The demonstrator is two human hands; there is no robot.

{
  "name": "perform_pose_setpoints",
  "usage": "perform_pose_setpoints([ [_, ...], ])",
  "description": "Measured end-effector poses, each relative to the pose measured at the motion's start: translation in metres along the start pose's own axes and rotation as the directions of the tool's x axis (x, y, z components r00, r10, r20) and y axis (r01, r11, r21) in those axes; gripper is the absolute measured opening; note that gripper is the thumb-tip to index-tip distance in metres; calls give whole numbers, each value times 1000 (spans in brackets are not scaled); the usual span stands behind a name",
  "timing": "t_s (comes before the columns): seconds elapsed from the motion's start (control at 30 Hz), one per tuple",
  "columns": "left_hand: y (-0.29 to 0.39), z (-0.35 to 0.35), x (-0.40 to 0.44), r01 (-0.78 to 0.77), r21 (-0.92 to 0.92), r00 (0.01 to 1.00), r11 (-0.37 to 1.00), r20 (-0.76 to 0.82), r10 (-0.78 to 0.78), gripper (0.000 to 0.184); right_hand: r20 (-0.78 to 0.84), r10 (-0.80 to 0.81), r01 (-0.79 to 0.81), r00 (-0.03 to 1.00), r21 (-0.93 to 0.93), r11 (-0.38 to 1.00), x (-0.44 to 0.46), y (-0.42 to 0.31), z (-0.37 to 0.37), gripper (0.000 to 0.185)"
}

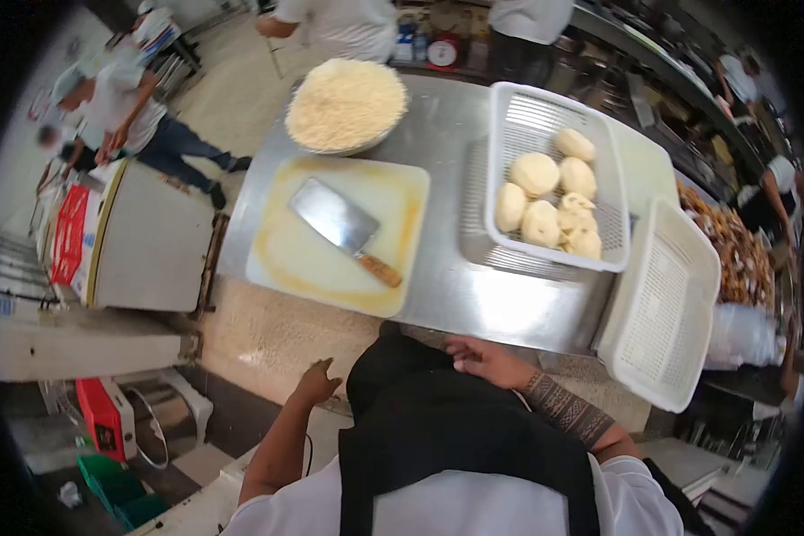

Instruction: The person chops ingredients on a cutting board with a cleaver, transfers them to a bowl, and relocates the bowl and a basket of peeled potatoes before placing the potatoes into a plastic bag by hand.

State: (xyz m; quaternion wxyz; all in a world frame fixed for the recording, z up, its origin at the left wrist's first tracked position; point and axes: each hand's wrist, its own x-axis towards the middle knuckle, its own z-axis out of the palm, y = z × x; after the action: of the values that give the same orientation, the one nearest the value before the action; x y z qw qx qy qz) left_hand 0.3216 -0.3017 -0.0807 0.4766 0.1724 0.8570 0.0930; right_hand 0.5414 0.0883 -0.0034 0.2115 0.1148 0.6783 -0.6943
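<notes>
Two bare hands are hanging just short of the table (438, 281), neither visibly holding anything. Your left hand (317, 382) is pointing toward it, fingers slightly apart. Ahead, the cleaver (335, 216) is lying flat on the cutting board (322, 272), handle angling toward you; knocking that handle could swing the blade around. Beyond, the bowl (362, 146), heaped with pale shreds (347, 100), is standing near the far edge, where a bump could spill them. Your right hand (489, 359) is hovering by your apron (456, 420), fingers loosely spread; whether it is touching cloth, you cannot tell. Farther right, one basket (618, 192) is holding what look like peeled potatoes (534, 174); a second basket (657, 304) is tilting beside the table's edge, and an elbow could topple it. You are counting one cleaver, one board, one bowl, two baskets and about seven potato pieces, some overlapping.
</notes>
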Motion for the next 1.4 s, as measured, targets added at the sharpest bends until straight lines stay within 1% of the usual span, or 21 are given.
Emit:
perform_pose_setpoints([
  [0.07, 37, -5, -8, -198, -418, 972, 887, 35, 233, 77, 170, 0, -10, 985, 56, 998, -32, 18, -9, 59],
  [0.13, 87, 5, -25, -322, -729, 869, 604, 25, 495, 57, 95, 26, -53, 995, 292, 955, -63, 30, 1, 58],
  [0.17, 108, 7, -39, -318, -733, 823, 601, 101, 559, 57, 64, 42, -65, 997, 408, 911, -78, 37, 8, 58],
  [0.23, 137, 8, -61, -303, -742, 707, 599, 246, 663, 57, -31, 159, -135, 987, 376, 916, -102, 66, 18, 60],
  [0.27, 128, 19, -55, -369, -625, 722, 688, 273, 635, 58, -78, 214, -172, 974, 364, 915, -114, 79, 23, 60],
  [0.33, 52, 60, -23, -468, -83, 846, 880, 248, 473, 60, -211, 51, -37, 976, 70, 997, -143, 89, 37, 60],
  [0.37, 14, 64, -11, -424, 145, 888, 894, 261, 379, 62, -247, -44, 23, 968, -90, 996, -156, 96, 44, 59],
  [0.43, -31, 46, 0, -308, 397, 919, 865, 360, 163, 64, -267, 290, -326, 919, -102, 940, -166, 154, 46, 48],
  [0.47, -44, 32, 10, -258, 491, 914, 832, 404, 45, 65, -240, 412, -476, 879, -418, 774, -171, 133, 42, 48],
  [0.5, -55, 19, 24, -214, 579, 896, 787, 437, -77, 67, -262, 521, -537, 812, -684, 494, -176, 103, 37, 48],
  [0.57, -62, -1, 42, -156, 728, 826, 668, 467, -316, 69, -381, 409, -556, 829, -480, 679, -177, 117, 35, 49],
  [0.6, -46, -13, 34, -266, 477, 904, 838, 425, 45, 67, -445, 363, -536, 819, -368, 760, -177, 121, 35, 50],
  [0.63, -14, -29, 19, -430, 207, 891, 879, 251, 377, 64, -481, 281, -488, 831, -388, 782, -168, 113, 34, 49],
  [0.7, 54, -46, 12, -292, -184, 930, 939, 176, 324, 57, -545, 110, -389, 831, -430, 814, -141, 81, 31, 47],
  [0.77, 90, -53, 16, -356, -301, 917, 885, 71, 393, 47, -578, 65, -386, 814, -453, 803, -118, 60, 27, 45],
  [0.97, 133, -61, 4, -475, -256, 878, 842, -73, 474, 27, -636, -54, -273, 770, -404, 873, -79, 12, 16, 33],
  [1.0, 129, -58, 7, -471, -319, 880, 822, -105, 464, 24, -648, -60, -255, 760, -380, 889, -75, 8, 14, 30],
  [1.1, 119, -39, 20, -447, -480, 893, 755, -183, 412, 17, -632, 56, -176, 773, -128, 976, -62, 6, 8, 23],
  [1.17, 117, -31, 23, -407, -561, 912, 721, -214, 349, 16, -642, 51, -60, 765, 9, 998, -47, 10, 2, 21],
  [1.27, 125, -28, 17, -330, -739, 943, 588, -234, 235, 17, -613, 75, 26, 786, 154, 988, -26, -8, -11, 17],
  [1.4, 138, -22, 17, -301, -807, 953, 507, -277, 125, 19, -494, 111, 80, 862, 349, 934, 8, -25, -22, 16],
])
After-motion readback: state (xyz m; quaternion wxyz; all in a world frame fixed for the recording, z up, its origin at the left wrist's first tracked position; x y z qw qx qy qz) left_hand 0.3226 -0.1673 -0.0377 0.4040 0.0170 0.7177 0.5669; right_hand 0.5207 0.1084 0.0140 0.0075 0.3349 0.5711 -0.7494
